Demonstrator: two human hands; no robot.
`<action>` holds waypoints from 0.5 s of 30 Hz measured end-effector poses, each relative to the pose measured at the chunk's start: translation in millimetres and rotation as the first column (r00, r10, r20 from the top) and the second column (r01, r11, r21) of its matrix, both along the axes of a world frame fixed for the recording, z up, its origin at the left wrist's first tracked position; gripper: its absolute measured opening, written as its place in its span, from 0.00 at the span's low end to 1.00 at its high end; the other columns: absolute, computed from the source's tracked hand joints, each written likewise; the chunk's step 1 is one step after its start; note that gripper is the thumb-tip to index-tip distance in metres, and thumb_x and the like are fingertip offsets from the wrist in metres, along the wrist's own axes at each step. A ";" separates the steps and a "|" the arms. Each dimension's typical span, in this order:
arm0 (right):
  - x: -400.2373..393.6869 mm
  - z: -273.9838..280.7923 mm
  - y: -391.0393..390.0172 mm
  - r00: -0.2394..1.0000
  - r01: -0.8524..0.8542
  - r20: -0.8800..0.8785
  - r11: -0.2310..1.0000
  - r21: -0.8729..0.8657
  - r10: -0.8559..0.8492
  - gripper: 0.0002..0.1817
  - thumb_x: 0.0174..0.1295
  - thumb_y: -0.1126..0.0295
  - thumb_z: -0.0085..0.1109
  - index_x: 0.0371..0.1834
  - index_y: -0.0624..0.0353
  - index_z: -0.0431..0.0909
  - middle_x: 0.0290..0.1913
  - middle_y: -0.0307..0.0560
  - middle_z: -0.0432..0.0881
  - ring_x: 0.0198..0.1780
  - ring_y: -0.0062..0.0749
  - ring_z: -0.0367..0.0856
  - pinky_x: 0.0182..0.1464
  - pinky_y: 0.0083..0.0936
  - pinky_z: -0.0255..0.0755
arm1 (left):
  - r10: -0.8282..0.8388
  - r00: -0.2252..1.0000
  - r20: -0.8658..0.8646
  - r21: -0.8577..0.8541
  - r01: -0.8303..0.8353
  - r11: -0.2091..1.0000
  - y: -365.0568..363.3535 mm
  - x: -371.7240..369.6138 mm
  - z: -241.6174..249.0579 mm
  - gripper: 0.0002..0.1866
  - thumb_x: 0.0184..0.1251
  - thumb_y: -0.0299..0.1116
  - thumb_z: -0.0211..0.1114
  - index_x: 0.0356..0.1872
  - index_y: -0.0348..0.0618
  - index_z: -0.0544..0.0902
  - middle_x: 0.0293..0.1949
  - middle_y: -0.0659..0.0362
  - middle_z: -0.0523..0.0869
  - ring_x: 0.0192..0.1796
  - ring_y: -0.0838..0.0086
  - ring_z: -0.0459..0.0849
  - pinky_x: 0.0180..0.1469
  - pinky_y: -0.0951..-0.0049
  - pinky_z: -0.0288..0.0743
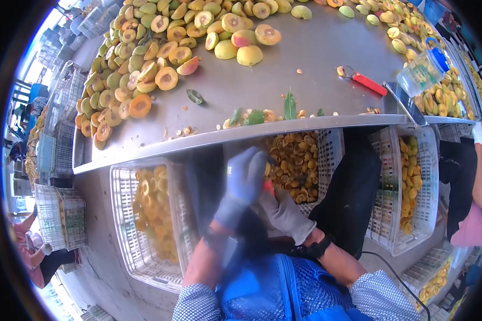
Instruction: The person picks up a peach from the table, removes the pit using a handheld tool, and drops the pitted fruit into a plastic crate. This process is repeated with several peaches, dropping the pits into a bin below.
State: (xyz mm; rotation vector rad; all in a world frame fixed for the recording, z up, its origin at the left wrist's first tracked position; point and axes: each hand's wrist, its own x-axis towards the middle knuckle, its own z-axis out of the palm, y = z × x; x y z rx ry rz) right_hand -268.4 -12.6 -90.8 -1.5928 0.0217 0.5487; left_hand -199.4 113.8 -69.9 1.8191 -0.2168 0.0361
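My left hand (243, 179), in a grey-blue glove and blurred, is closed in front of the table edge. A small yellow and dark bit shows at its fingertips; I cannot make out what it is. Just below and to the right, my right hand (285, 213), in a grey glove, is closed round a red-handled tool (268, 186), whose working end is hidden. Behind both hands, a crate (329, 160) holds many yellow-orange fruit pieces (294, 166). Cut fruit halves (166, 78) are heaped on the metal table (241, 85).
White crates (120, 214) of fruit stand at left and right (431, 187). On the table lie a red-handled tool (369, 84), a phone-like object (407, 104), leaves (290, 105) and a blue-lidded container (422, 75). People are at work on both sides; a cable runs at lower right.
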 end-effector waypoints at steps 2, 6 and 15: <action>-1.8 4.8 0.3 1.000 0.014 -0.004 1.000 0.012 -0.014 0.19 0.72 0.57 0.48 0.43 0.63 0.80 0.33 0.47 0.85 0.36 0.28 0.82 0.38 0.27 0.73 | -0.045 0.990 -0.133 -0.005 0.045 0.999 1.5 2.0 2.5 0.14 0.70 0.34 0.55 0.32 0.31 0.80 0.24 0.47 0.77 0.27 0.69 0.76 0.33 0.68 0.70; -2.8 5.4 5.0 0.988 0.057 0.147 0.996 -0.068 -0.047 0.17 0.72 0.59 0.49 0.44 0.63 0.80 0.34 0.49 0.86 0.37 0.34 0.84 0.40 0.28 0.74 | -0.052 0.988 -0.142 0.024 0.056 0.998 3.1 4.6 -2.3 0.16 0.72 0.37 0.52 0.34 0.32 0.81 0.25 0.49 0.80 0.29 0.71 0.78 0.34 0.69 0.71; -4.1 10.1 -1.0 0.942 0.226 0.279 0.966 -0.122 -0.185 0.16 0.68 0.60 0.53 0.47 0.63 0.75 0.36 0.52 0.82 0.37 0.41 0.81 0.41 0.33 0.73 | 0.044 0.857 -0.513 -0.395 -0.282 0.875 -0.7 -7.6 -15.2 0.25 0.74 0.50 0.50 0.39 0.33 0.81 0.29 0.58 0.83 0.34 0.74 0.80 0.37 0.73 0.75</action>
